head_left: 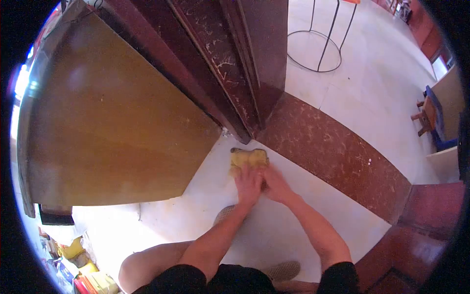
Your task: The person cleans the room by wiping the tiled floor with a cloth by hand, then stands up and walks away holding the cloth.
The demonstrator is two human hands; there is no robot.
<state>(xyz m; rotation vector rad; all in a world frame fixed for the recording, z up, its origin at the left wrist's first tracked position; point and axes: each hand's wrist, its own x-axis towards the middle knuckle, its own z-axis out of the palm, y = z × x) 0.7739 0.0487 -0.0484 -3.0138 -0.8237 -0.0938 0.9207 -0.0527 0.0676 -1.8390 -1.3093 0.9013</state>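
Note:
A yellow cloth (pixel 248 158) with a dark edge lies bunched on the pale floor, just in front of the foot of the dark red door frame (pixel 235 93). My left hand (pixel 248 183) grips the near side of it, fingers bent down into the fabric. Close beside it, my right hand (pixel 275 182) is closed on the cloth's right side. That hand is a little blurred, and part of its fingers is hidden. Both arms reach forward from my crouched body.
A brown wooden panel (pixel 117 117) stands at left. To the right runs a reddish-brown threshold strip (pixel 333 142). Beyond it are a black-legged stool (pixel 318 71) and a small wooden stool (pixel 427 115). Bags and books (pixel 93 281) sit lower left; my shoes (pixel 284 270) are below.

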